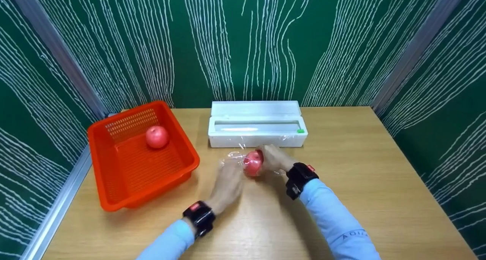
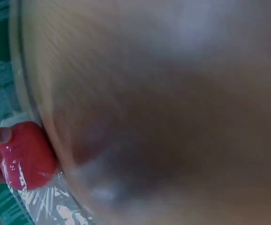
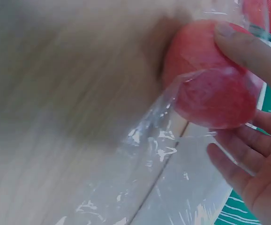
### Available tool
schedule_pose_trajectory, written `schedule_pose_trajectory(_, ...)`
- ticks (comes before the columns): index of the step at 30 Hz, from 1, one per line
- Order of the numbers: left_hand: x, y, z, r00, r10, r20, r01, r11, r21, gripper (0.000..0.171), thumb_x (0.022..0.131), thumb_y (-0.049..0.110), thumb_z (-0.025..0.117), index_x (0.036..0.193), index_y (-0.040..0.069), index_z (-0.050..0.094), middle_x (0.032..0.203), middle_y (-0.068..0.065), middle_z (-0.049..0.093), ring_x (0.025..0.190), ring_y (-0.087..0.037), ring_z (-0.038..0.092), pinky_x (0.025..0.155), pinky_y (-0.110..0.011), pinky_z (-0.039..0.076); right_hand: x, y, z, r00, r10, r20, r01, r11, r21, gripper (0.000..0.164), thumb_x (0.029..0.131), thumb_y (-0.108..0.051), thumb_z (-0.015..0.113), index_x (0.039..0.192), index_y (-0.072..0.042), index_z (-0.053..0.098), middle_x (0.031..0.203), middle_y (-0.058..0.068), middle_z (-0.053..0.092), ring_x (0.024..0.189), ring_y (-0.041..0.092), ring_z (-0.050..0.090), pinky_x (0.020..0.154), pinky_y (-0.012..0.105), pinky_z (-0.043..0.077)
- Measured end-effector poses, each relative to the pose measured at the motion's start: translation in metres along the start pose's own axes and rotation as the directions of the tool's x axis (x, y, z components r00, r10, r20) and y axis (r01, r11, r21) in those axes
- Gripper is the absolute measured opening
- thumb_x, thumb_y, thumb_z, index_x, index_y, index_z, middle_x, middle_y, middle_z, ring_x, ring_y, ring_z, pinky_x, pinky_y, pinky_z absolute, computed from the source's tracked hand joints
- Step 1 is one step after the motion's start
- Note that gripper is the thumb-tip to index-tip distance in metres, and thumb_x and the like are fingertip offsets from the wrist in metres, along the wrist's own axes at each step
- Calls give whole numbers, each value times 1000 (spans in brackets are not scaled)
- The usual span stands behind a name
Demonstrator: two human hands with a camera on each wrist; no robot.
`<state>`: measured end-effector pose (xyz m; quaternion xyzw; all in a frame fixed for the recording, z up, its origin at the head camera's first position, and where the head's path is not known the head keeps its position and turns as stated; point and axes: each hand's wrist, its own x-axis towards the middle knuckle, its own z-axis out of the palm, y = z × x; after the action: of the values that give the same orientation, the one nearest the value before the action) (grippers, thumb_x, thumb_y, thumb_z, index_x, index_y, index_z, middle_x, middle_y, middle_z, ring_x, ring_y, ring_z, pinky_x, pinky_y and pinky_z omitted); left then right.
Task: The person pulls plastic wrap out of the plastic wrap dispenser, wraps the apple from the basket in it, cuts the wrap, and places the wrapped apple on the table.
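A red apple (image 1: 252,164), partly covered by clear plastic wrap (image 3: 161,145), sits in front of the long white box. My right hand (image 1: 274,158) holds it from the right. In the right wrist view, the thumb (image 3: 248,51) presses on the apple (image 3: 210,98), with the other fingers below it. My left hand (image 1: 227,182) is motion-blurred at the apple's left, close to bunched wrap; whether it pinches the wrap I cannot tell. In the left wrist view, loose wrap (image 2: 63,206) spreads beside the apple (image 2: 30,157).
An orange-red basket (image 1: 142,205) stands on the left of the wooden table (image 1: 364,176), with a second apple (image 1: 157,137) inside. Behind the hands is the white wrap box (image 1: 258,141), lid raised and a green slider at its right. Green patterned walls (image 1: 262,43) enclose the table.
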<state>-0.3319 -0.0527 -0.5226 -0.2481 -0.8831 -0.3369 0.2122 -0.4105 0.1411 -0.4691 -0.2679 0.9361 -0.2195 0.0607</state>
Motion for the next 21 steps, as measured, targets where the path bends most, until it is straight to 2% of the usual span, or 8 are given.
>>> schedule_pose_trajectory(2,14,0,12,984,145,107,-165,964,208,52,77,5,60,127,0,46,129,-17,48,119,-31,45,103,-46,34,4,1,-2,1000,-15,22,15,1000,10,62,53,-18,85,106,1,59,95,12,65,86,23,62,79,34,52)
schedule_pose_trajectory(3,20,0,17,966,216,142,-252,910,328,57,74,6,64,128,0,45,131,-19,46,121,-31,44,104,-45,34,5,2,-3,999,-18,36,18,1000,6,60,54,-19,85,105,1,60,94,10,66,84,21,61,78,32,52)
schedule_pose_trajectory(5,30,-4,27,944,254,212,-326,823,465,68,69,11,69,130,0,42,134,-19,43,123,-31,43,105,-42,34,7,3,-4,997,-16,73,14,1000,28,58,55,-19,85,105,0,61,92,8,66,80,18,61,75,31,52)
schedule_pose_trajectory(7,37,-8,36,935,253,248,-349,783,515,69,69,13,69,131,1,41,133,-19,44,123,-30,43,105,-39,35,9,5,-6,994,-5,114,-2,998,61,57,56,-19,84,105,-2,62,93,6,66,79,16,59,75,30,51)
schedule_pose_trajectory(9,41,-13,42,934,251,256,-350,795,496,70,68,13,71,130,2,41,132,-20,44,121,-31,44,102,-40,39,10,8,-6,989,5,148,-20,995,98,56,57,-20,84,107,-4,62,95,5,66,81,15,59,76,29,50)
schedule_pose_trajectory(14,46,-21,46,949,233,211,-302,865,401,81,59,20,80,129,7,42,126,-15,44,110,-29,52,87,-38,49,6,18,-4,982,40,187,-91,958,272,66,62,-12,79,121,-6,53,115,8,59,100,20,57,87,31,49)
schedule_pose_trajectory(18,53,-23,41,957,223,184,-281,863,420,86,56,28,82,129,6,40,119,-10,47,101,-23,56,80,-32,52,-2,22,-1,990,67,123,-116,889,443,82,65,-7,77,136,-2,36,133,15,43,118,30,47,98,42,42)
schedule_pose_trajectory(21,61,-24,36,958,220,186,-282,847,450,86,59,34,80,128,4,39,118,-9,50,102,-20,56,85,-28,51,-7,22,1,998,40,-41,-23,937,348,85,61,-12,81,133,-1,38,134,17,39,120,33,43,99,47,39)
